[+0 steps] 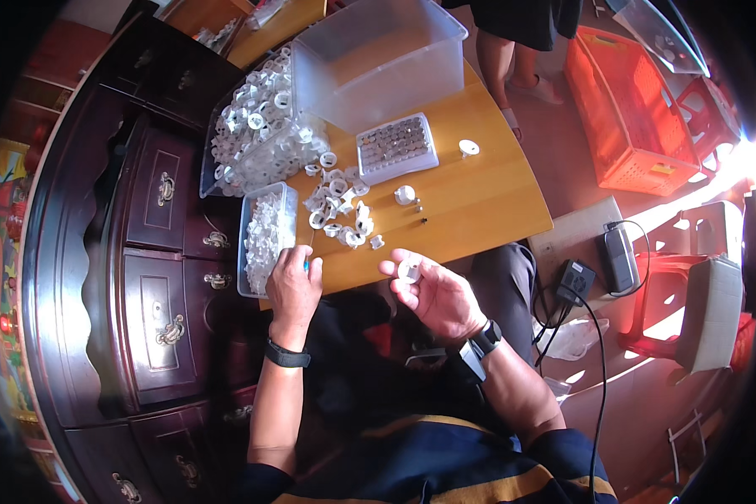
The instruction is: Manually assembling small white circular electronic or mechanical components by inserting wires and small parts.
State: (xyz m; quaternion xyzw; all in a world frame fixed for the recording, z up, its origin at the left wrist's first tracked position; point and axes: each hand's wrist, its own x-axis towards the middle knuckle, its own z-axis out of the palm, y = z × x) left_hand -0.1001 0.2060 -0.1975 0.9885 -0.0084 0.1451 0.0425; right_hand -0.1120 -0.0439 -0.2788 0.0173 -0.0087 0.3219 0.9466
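Note:
My right hand (438, 296), palm turned up, holds a small round white plastic part (409, 270) between thumb and fingers, just off the table's near edge. My left hand (295, 286) is closed beside a clear bin of small white pieces (291, 202). A bit of blue-green shows between its thumb and finger; what it belongs to is mostly hidden. On the wooden table (479, 210) ahead lies a loose pile of white plastic parts (338, 195). To its right are a white round part (405, 195) and a few tiny dark and metal pieces (421, 208).
A white tray of small metal pieces (395, 144) stands behind the pile. Beyond are a large translucent bin (378, 63) and a heap of white parts (256, 118). Dark drawers (155, 319) flank my left; black adapters (576, 280) with cables and an orange crate (630, 118) are right. A person stands beyond the table.

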